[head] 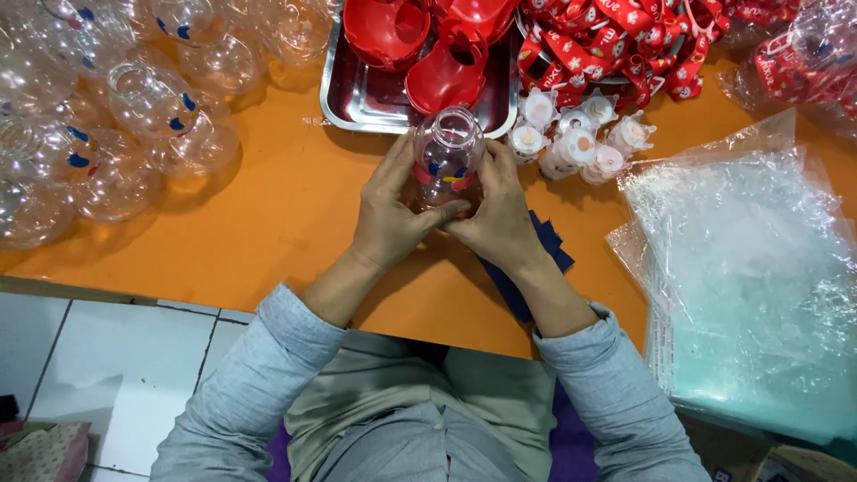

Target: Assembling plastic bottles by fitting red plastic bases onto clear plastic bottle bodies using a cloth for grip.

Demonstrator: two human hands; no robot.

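Clear bottle cupped in both hands over orange worktop.

Orange worktop point(268, 205), then stacked clear bags point(750, 268), steel tray point(357, 98) of red parts, loose pile of bottles point(116, 125). Centre: clear plastic bottle point(448, 161), upright, wrapped by left hand point(393, 214) and right hand point(500, 219) around lower body. Likely light, thin-walled, smooth, easily dented; best gripped gently round the belly.

A: Illumination? Bright, even, from overhead; colours saturated on the orange table point(268, 205).

B: Shadows? Soft and short, beneath the left hand point(390, 214) and right hand point(500, 219), falling toward 6 o'clock.

A: Glare? White highlights on the plastic bags point(750, 268) at 3 o'clock and the clear bottles point(107, 116) at 10 o'clock.

B: Sharpness? Centre crisp; mild wide-angle stretch and softness toward the corners.
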